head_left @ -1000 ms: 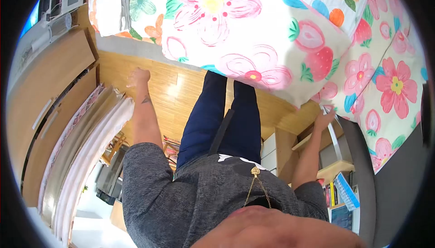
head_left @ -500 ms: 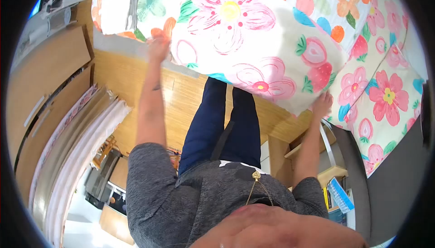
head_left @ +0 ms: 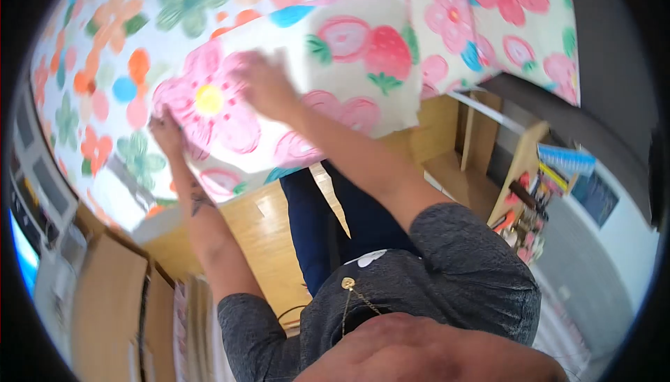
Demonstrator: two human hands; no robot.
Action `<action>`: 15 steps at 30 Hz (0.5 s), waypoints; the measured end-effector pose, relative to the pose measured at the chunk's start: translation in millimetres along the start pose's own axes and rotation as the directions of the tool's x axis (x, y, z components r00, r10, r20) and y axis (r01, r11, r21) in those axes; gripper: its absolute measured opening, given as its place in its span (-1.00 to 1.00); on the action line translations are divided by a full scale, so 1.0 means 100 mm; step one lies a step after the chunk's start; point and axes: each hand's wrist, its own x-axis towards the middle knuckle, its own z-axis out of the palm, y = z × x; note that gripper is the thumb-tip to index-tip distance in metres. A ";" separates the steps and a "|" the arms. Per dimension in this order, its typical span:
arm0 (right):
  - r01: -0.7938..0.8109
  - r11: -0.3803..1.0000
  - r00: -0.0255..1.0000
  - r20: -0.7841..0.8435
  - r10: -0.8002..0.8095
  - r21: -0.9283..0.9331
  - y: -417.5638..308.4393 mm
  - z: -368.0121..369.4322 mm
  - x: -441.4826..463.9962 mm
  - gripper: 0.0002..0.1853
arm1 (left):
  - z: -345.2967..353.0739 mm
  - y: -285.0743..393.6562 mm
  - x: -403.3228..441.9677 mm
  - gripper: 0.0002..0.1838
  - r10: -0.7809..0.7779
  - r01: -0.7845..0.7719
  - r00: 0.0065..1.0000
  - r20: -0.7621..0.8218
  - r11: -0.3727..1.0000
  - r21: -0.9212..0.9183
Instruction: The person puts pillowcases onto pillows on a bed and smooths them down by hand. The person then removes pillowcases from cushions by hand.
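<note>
A cream floral cloth point(head_left: 279, 96) with pink flowers and strawberries lies over a white sheet point(head_left: 157, 54) printed with orange and green flowers. At the cloth's left edge, my left hand point(head_left: 167, 134) has its fingers closed on the fabric. My right hand point(head_left: 269, 89) is over the upper part of the cloth, beside the big pink flower. Motion smears its fingers, so whether they grip or only touch the fabric is unclear. The lower edge of the cloth hangs in front of my legs.
More strawberry-print fabric point(head_left: 516, 33) drapes over a dark grey padded edge point(head_left: 607, 40) at right. A shelf unit point(head_left: 520, 165) with books and small items stands below it. Wooden furniture point(head_left: 108, 291) is at lower left, with wooden floor point(head_left: 258, 242) around my legs.
My right hand has left the cloth's right-hand corner and swung left across it. My left hand is now farther along the cloth's left edge. The view has turned and shifted.
</note>
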 end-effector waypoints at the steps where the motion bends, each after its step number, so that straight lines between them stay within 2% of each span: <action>1: 0.048 0.999 0.999 -0.015 -0.049 -0.021 -0.13 0.11 0.05 -0.58 | -0.02 0.04 0.19 -0.42 -0.030 0.025 0.994 0.104 0.998 0.054; 2: 0.100 0.994 0.995 -0.027 -0.101 -0.040 -0.16 0.16 0.10 -0.58 | -0.11 0.06 0.37 -0.42 -0.065 0.041 0.977 0.201 0.992 0.118; 3: 0.063 0.996 0.997 -0.046 -0.066 -0.060 -0.06 0.13 0.12 -0.58 | -0.15 0.07 0.49 -0.46 -0.154 0.164 0.934 0.323 0.987 -0.001; 4: 0.110 0.992 0.993 -0.024 -0.112 -0.059 0.08 0.10 0.15 -0.57 | -0.20 0.10 0.58 -0.49 -0.226 0.297 0.863 0.452 0.950 -0.093; 5: 0.157 0.986 0.988 0.000 -0.157 -0.053 0.24 0.07 0.16 -0.56 | -0.27 0.26 0.58 -0.54 -0.229 0.377 0.864 0.448 0.884 -0.276; 6: 0.084 0.992 0.990 -0.104 -0.094 -0.096 0.60 -0.02 0.17 -0.55 | -0.35 0.38 0.56 -0.59 -0.241 0.447 0.861 0.447 0.778 -0.441; 7: -0.113 0.990 0.978 -0.167 0.127 0.090 1.05 -0.16 0.11 -0.55 | -0.41 0.31 0.62 -0.61 -0.240 0.554 0.810 0.534 0.610 -0.567; 8: -0.374 0.927 0.897 -0.243 0.370 0.030 1.54 -0.33 0.06 -0.50 | -0.45 0.24 0.68 -0.62 -0.218 0.647 0.755 0.619 0.407 -0.645; 9: -0.428 0.850 0.892 -0.297 0.341 -0.309 1.88 -0.70 -0.14 -0.44 | -0.49 0.27 0.70 -0.60 -0.200 0.659 0.745 0.637 0.370 -0.655; 10: -0.572 0.720 0.806 -0.436 0.401 -0.394 2.31 -0.85 -0.32 -0.40 | -0.52 0.32 0.72 -0.59 -0.182 0.676 0.731 0.658 0.330 -0.659; 11: -0.761 0.588 0.649 -0.325 0.688 -0.273 2.62 -1.17 -0.51 -0.40 | -0.52 0.32 0.74 -0.55 -0.179 0.717 0.695 0.697 0.254 -0.649; 12: -0.853 0.397 0.481 -0.217 0.849 -0.338 2.89 -1.42 -0.73 -0.41 | -0.52 0.32 0.76 -0.51 -0.175 0.754 0.657 0.734 0.177 -0.633; 14: -0.924 0.300 0.343 -0.165 0.925 -0.236 2.86 -1.88 -1.09 -0.47 | -0.40 0.33 0.74 -0.51 -0.179 0.784 0.621 0.763 0.127 -0.608; 15: -0.930 0.282 0.325 -0.168 0.931 -0.235 2.89 -1.91 -1.35 -0.47 | -0.31 0.33 0.70 -0.50 -0.187 0.781 0.624 0.759 0.166 -0.601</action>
